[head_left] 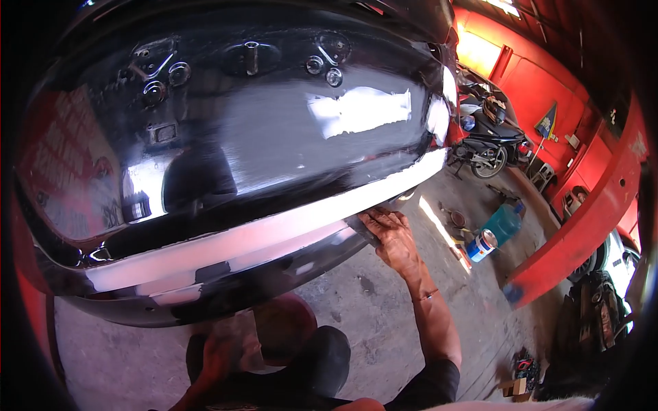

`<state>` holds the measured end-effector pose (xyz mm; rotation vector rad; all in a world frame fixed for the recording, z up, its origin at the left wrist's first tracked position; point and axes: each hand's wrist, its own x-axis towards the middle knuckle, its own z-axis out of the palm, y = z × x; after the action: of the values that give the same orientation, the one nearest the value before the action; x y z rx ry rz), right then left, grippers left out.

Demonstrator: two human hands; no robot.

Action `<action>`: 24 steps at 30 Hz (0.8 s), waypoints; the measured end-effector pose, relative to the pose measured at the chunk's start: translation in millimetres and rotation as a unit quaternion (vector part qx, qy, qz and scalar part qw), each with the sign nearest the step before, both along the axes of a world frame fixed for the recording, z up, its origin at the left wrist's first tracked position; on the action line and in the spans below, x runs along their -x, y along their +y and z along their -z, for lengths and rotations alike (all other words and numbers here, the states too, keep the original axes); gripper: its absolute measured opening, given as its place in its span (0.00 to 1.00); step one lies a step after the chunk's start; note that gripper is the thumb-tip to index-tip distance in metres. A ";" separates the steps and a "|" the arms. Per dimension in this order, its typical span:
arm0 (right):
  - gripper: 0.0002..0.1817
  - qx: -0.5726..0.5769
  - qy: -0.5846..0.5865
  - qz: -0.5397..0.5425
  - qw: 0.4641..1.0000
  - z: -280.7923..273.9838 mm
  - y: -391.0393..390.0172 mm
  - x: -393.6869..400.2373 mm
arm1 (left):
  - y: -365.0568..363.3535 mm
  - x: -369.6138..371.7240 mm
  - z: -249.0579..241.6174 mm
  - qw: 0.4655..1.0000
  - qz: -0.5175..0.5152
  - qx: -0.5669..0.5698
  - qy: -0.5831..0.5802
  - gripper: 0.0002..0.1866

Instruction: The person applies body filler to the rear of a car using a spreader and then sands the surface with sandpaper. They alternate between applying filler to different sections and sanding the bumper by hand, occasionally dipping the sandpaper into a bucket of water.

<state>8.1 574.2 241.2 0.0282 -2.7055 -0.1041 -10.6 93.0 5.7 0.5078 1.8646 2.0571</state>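
Note:
A glossy black car panel (274, 144) hangs over the view, with a whitish strip (274, 240) along its lower edge and a black bumper (274, 281) with pale patches below. My right hand (389, 236) presses a dark thin sheet (361, 228) against the bumper's right end, fingers bent together over it. Low in the view, my left hand (221, 353) is dim and blurred, closed round a pale translucent object (245, 335). Beside that object stands a dark reddish round tub (301, 315), near my knees.
On the concrete floor at right stand a white and blue can (482, 245) and a teal container (504, 222). A red beam (582, 236) slants across the right side. Further back is a parked motorcycle (486, 140). A small cardboard box (514, 388) lies at lower right.

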 end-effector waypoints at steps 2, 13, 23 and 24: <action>0.41 -0.008 -0.008 0.001 1.000 -2.1 0.7 0.4 | 3.4 0.1 -10.3 0.986 0.000 0.072 0.147 0.16; 0.38 0.049 -0.042 -0.043 0.997 -25.8 5.1 -15.1 | 27.3 -3.0 -41.4 0.970 0.013 0.146 0.194 0.14; 0.46 0.099 -0.002 0.031 0.995 2.1 -8.0 -68.6 | 29.0 0.3 -25.7 0.995 0.046 0.031 -0.082 0.14; 0.46 0.099 0.001 0.030 0.995 -0.5 -11.4 -64.3 | 29.2 1.2 -24.4 0.995 0.046 0.031 -0.080 0.14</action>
<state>72.4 562.8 241.7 -0.1119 -2.7016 0.1465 -11.8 122.2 30.1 0.3933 1.7736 1.9153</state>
